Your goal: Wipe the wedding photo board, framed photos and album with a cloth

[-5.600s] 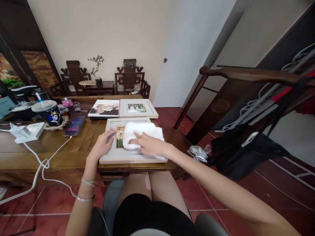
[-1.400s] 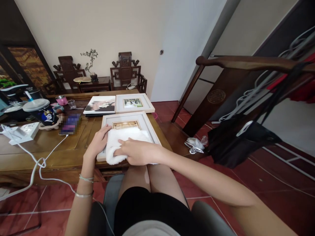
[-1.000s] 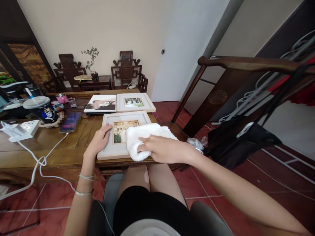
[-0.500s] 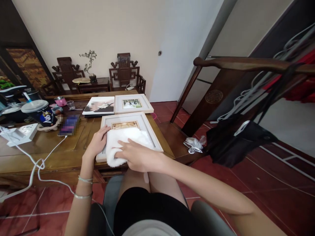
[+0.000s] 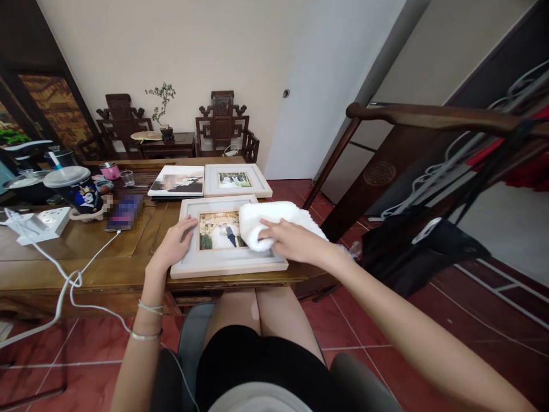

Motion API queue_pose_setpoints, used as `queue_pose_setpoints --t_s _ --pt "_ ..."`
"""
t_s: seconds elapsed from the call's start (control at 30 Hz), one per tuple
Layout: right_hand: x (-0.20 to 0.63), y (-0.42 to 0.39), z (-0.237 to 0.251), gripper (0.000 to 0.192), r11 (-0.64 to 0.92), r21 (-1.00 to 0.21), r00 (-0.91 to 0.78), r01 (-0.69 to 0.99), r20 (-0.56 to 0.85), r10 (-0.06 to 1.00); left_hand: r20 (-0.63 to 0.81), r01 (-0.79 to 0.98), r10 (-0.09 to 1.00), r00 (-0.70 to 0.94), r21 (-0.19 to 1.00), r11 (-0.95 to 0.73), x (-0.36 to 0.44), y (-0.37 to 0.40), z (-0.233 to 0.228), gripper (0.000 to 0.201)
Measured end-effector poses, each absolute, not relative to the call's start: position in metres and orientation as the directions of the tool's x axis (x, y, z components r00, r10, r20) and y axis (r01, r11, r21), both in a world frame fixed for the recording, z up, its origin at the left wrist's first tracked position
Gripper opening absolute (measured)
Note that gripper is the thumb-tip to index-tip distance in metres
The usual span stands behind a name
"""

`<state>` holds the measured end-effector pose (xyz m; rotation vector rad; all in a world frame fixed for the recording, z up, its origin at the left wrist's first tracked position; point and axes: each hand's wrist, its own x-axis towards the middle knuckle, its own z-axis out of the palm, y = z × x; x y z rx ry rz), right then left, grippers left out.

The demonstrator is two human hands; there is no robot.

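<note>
A white picture frame (image 5: 227, 264) with a photo lies flat at the near edge of the wooden table (image 5: 86, 252). My left hand (image 5: 175, 243) rests with fingers spread on the frame's left border. My right hand (image 5: 291, 240) presses a folded white towel (image 5: 266, 220) onto the frame's right side, part of the towel hanging past the frame's edge.
Behind it lie a second white frame (image 5: 235, 180) and a photo print (image 5: 176, 181). To the left are a phone (image 5: 124, 213), a lidded cup (image 5: 77, 189), a power strip (image 5: 40, 225) with white cables. A dark wooden chair arm (image 5: 429, 117) and black bag (image 5: 420, 252) stand to the right.
My right hand has swept the towel from the frame's lower left to its right side, uncovering the photo. My left hand stays on the left border.
</note>
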<state>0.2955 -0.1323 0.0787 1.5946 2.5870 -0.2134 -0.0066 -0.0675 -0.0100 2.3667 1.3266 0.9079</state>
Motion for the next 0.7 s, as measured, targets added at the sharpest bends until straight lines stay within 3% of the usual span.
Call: queue_pose_setpoints --t_s 0.17,0.3,0.53,0.7 --pt "0.292 -0.073 0.055 0.058 0.438 -0.126 -0.442 0.890 0.000 0.897 0.374 0.663 0.851 0.369 0.535 -0.523 -0.006 -0.068 -0.008 0.044" --pt "0.294 -0.068 0.046 0.058 0.487 -0.129 -0.486 0.864 0.044 0.873 0.374 0.666 0.859 0.350 0.545 -0.509 -0.005 -0.069 -0.007 0.043" --pt "0.305 -0.153 0.077 0.059 0.557 -0.191 -0.588 0.808 -0.228 0.776 0.390 0.679 0.855 0.342 0.526 -0.511 -0.003 -0.068 -0.009 0.046" --pt "0.304 -0.177 0.089 0.056 0.556 -0.203 -0.592 0.806 -0.270 0.760 0.331 0.721 0.872 0.360 0.494 -0.486 -0.002 -0.072 -0.007 0.056"
